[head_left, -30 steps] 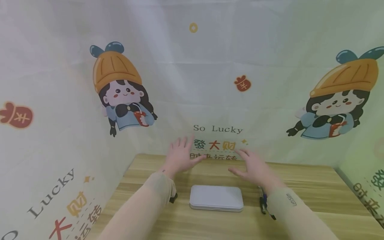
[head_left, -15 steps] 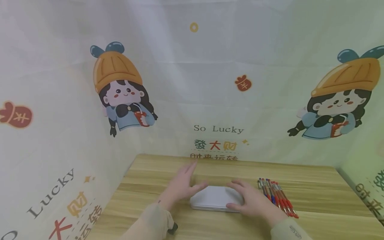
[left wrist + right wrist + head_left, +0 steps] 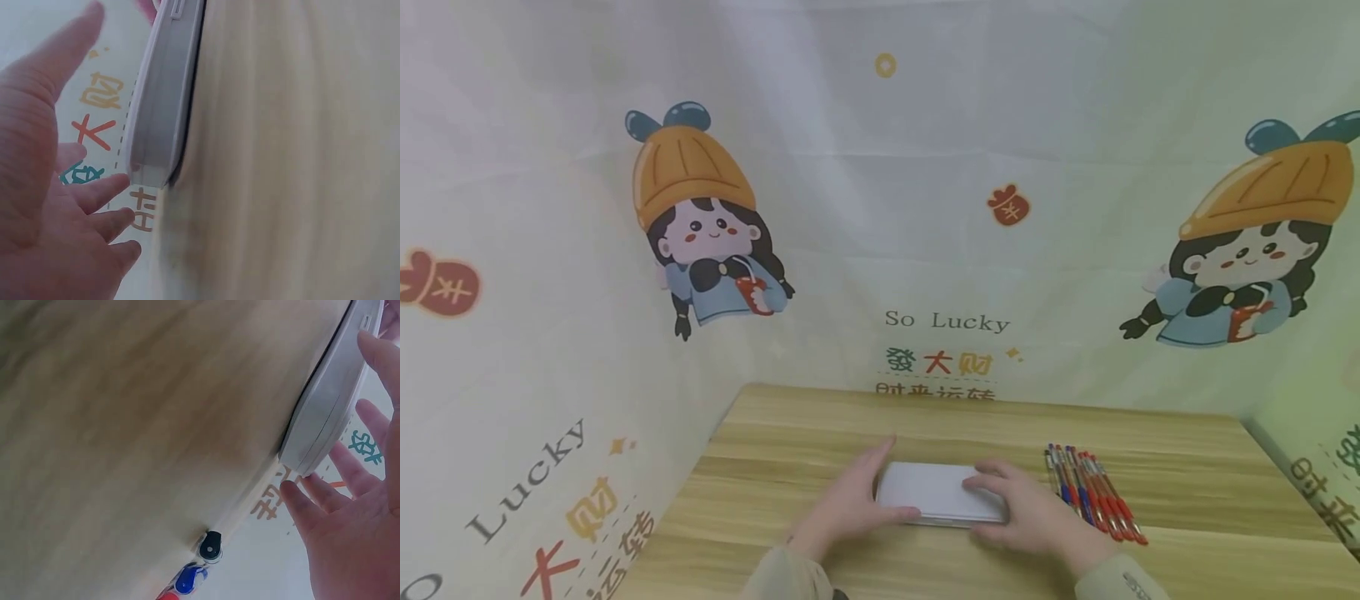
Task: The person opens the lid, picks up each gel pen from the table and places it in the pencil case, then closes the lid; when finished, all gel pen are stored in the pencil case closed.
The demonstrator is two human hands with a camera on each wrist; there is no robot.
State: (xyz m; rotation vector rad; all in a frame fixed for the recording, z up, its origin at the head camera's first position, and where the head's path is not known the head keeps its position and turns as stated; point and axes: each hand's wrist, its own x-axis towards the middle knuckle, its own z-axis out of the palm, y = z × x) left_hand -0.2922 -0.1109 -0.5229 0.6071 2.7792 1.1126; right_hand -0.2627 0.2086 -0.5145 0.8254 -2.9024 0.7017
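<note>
A flat white case (image 3: 925, 483) with rounded corners lies on the wooden table; a small catch (image 3: 177, 7) shows on its front side in the left wrist view. My left hand (image 3: 850, 504) is at the case's left end, thumb along the front edge and fingers extended beside the end. From the right, my right hand (image 3: 1026, 512) reaches over the case's right end, its index finger over the lid and its thumb by the front edge. Fingers on both hands look fairly straight. Whether they press on the case cannot be told.
Several pens (image 3: 1093, 492) with red, blue and dark caps lie side by side right of the case, near my right wrist. A printed cloth (image 3: 940, 233) hangs behind the wooden table (image 3: 760, 467) and along its sides.
Both hands have come down and back toward me, from beyond the case to its two ends. The pens, mostly covered by the right arm before, now show. The case lies in the same place.
</note>
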